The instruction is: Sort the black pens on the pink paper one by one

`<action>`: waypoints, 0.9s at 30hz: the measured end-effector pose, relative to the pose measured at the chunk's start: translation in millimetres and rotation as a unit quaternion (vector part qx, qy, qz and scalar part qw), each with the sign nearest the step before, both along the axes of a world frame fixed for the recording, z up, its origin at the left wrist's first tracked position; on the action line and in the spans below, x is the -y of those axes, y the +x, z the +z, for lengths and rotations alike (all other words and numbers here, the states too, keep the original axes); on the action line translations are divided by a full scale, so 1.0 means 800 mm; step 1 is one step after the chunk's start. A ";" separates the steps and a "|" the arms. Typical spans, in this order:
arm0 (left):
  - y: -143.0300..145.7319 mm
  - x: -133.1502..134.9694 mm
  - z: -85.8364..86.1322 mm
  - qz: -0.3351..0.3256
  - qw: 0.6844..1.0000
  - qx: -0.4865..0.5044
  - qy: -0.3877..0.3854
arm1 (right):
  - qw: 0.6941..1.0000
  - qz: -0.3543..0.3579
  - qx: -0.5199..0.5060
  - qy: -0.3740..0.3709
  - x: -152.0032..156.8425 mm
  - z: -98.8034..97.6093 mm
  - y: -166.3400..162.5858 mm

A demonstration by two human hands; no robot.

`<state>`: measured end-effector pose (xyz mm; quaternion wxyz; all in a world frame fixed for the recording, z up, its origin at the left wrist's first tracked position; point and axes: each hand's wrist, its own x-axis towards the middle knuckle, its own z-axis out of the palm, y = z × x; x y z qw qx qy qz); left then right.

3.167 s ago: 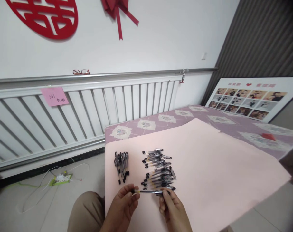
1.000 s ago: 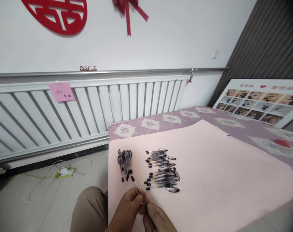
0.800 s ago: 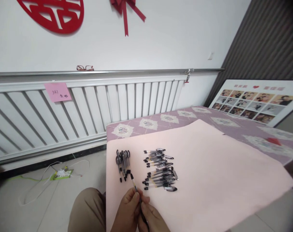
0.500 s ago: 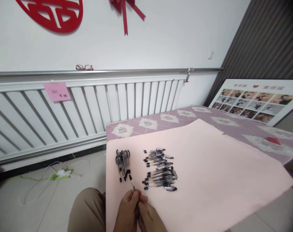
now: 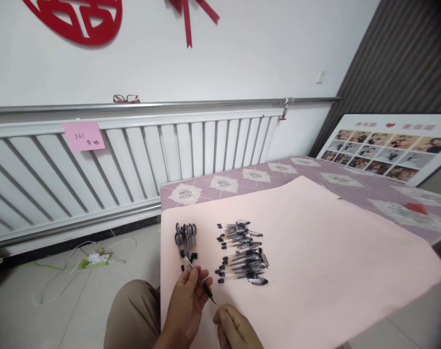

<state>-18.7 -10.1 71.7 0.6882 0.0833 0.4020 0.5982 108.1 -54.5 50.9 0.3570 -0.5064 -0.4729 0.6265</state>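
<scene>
My left hand (image 5: 186, 296) pinches a black pen (image 5: 206, 290) between thumb and fingers. The pen slants, with its bare writing tip pointing down and right toward my right hand. My right hand (image 5: 235, 327) is closed just beyond that tip, apart from it; whatever its curled fingers hold is hidden. Above my left hand lies a small bunch of capped pens (image 5: 186, 238), set roughly upright in the view. To the right, a larger group of pens (image 5: 242, 264) lies sideways in a loose column, caps to the right.
Pale pink paper (image 5: 315, 252) covers the near part of a bed or table with a purple patterned cloth (image 5: 249, 178). A white radiator (image 5: 191, 150) runs along the wall. On the floor at left, a power strip (image 5: 96, 260) trails cables. A photo board (image 5: 391, 140) leans at right.
My hands have moved apart. The pen's tip now shows bare, and my left hand has shifted slightly up and left with the pen, while my right hand has drawn back down and right.
</scene>
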 end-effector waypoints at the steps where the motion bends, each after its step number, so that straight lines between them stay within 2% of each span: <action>1: 0.001 0.000 -0.001 0.004 1.000 0.007 -0.001 | 1.000 -0.006 -0.017 -0.009 -0.001 0.003 0.001; 6: 0.008 0.005 -0.003 0.011 0.999 0.035 -0.002 | 0.995 -0.081 -0.052 -0.027 -0.007 0.005 0.001; 12: 0.017 0.017 0.002 -0.022 0.998 0.049 0.034 | 0.995 -0.080 -0.059 -0.024 -0.010 -0.001 -0.001; 17: 0.017 0.019 -0.002 -0.104 0.991 -0.037 0.080 | 0.994 -0.094 -0.055 -0.025 -0.010 0.002 0.006; 20: 0.019 0.021 -0.008 -0.141 0.983 -0.054 0.108 | 0.994 -0.097 -0.045 -0.015 -0.010 0.004 0.010; 23: 0.023 0.021 -0.017 -0.152 0.977 -0.078 0.130 | 0.994 -0.101 -0.028 -0.016 -0.011 0.003 0.014; 27: 0.030 0.022 -0.028 -0.123 0.978 -0.093 0.143 | 0.994 -0.104 0.026 0.017 -0.012 0.000 0.020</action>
